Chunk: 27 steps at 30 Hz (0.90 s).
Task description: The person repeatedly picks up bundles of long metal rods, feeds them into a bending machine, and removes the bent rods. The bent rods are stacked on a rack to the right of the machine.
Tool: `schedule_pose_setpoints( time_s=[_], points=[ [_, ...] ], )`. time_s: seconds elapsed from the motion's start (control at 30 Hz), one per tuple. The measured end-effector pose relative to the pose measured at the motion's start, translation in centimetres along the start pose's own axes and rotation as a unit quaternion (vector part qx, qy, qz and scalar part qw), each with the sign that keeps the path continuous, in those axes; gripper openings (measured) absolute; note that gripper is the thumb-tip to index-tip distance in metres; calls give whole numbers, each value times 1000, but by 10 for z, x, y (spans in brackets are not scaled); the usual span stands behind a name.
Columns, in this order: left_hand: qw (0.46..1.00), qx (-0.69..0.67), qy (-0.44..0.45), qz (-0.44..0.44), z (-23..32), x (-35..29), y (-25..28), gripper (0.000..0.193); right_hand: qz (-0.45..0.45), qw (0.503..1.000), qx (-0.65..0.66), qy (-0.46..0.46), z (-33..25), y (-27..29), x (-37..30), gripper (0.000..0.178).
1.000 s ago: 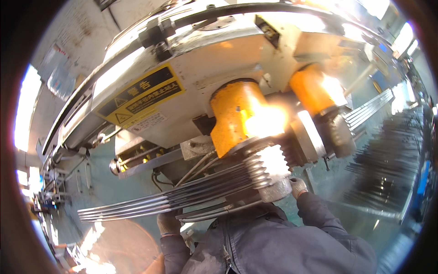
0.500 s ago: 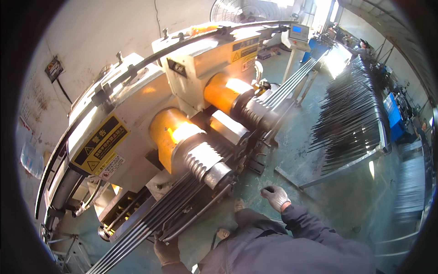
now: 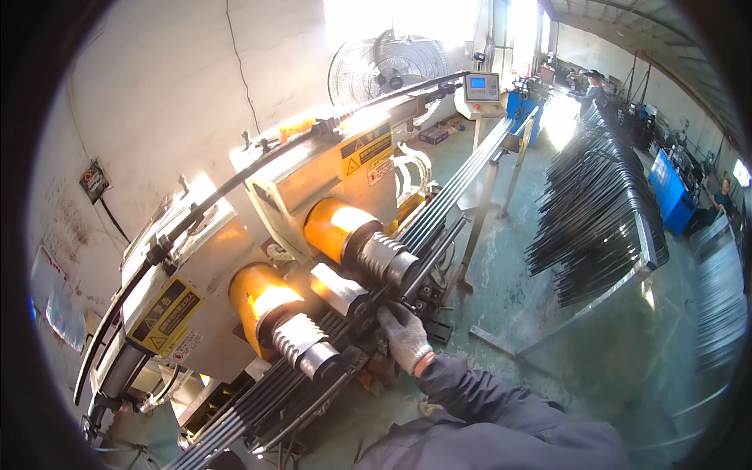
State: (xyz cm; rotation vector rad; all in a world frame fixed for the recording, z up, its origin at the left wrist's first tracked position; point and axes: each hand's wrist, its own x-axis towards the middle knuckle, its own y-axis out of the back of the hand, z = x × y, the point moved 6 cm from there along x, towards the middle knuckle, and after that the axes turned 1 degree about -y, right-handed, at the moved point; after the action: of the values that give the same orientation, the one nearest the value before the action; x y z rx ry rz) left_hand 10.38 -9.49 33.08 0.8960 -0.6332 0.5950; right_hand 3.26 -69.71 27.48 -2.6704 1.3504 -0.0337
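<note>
My right hand (image 3: 406,338), in a pale knit glove, reaches to the front of the machine (image 3: 188,258). Its fingers curl in against a dark metal fixture (image 3: 362,315) between two grooved steel rollers, the nearer roller (image 3: 301,345) and the farther roller (image 3: 388,258). Whether those fingers grip a part is hidden. At the lower edge, beside the near end of several long metal tubes (image 3: 235,419), a dark rounded shape seems to be my left hand (image 3: 227,460), nearly cut off, its fingers hidden. The tubes run beneath the rollers' line and on along the far rail.
A rack (image 3: 646,251) holds many dark rods, their ends jutting toward the machine. Shiny tubes (image 3: 713,290) lie farther right. A control box (image 3: 481,94) with a screen stands at the far end, near a large fan (image 3: 384,66). Two people are in the distance.
My right hand has moved from beside my body, forward and left, onto the fixture between the rollers. My left hand has dropped almost out of the picture as the view shifted up and right.
</note>
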Motion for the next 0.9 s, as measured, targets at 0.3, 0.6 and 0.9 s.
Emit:
schedule_pose_setpoints(
  time_s=[0.3, 0.6, 0.9],
  points=[
    [981, -97, -15, 169, 118, 112, 50, 20, -29, 991, 124, -28, 30, -26, 56, 51],
    [978, -208, -15, -29, 279, 168, 3, 34, -83, 970, 208, -94, 38, -37, 87, 60],
    [831, -504, 123, -200, 315, 224, -63, 49, -115, 985, 30, 129, 40, -39, 109, 52]
  ],
)
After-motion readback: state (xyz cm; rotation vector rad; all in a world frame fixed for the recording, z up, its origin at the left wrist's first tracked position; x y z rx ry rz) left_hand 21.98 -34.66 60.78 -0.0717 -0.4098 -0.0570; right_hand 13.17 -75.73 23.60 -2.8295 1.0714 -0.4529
